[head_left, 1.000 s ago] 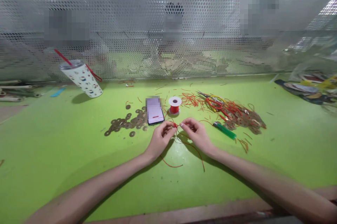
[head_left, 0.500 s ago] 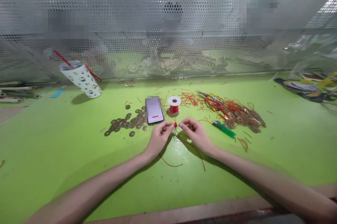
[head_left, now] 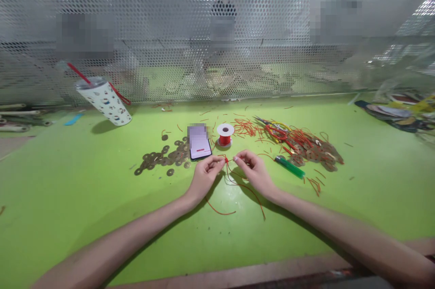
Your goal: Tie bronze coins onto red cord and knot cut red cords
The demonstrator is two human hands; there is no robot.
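A small red cord knot (head_left: 226, 160) sits at the fingertips of my left hand (head_left: 206, 175), which is closed in a pinch on it. My right hand (head_left: 254, 171) pinches a thin strand of the same red cord, drawn out to the right of the knot. Loose cord ends (head_left: 249, 188) hang from the knot and curl over the green table below. Just beyond my hands stands a spool of red cord (head_left: 225, 136). A phone (head_left: 200, 144) lies flat beyond my left hand, and a green lighter (head_left: 290, 167) lies right of my right hand.
Holed metal coins (head_left: 163, 158) are scattered at left; more coins (head_left: 317, 153) lie at right with red cord. Scissors (head_left: 272, 128) rest among cord scraps (head_left: 247, 127). A patterned cup with a straw (head_left: 105, 102) stands back left. A perforated metal screen (head_left: 163, 58) borders the table (head_left: 170, 243).
My right hand has moved slightly away from the knot, so more strand shows between the two hands. My left hand stays nearly in place.
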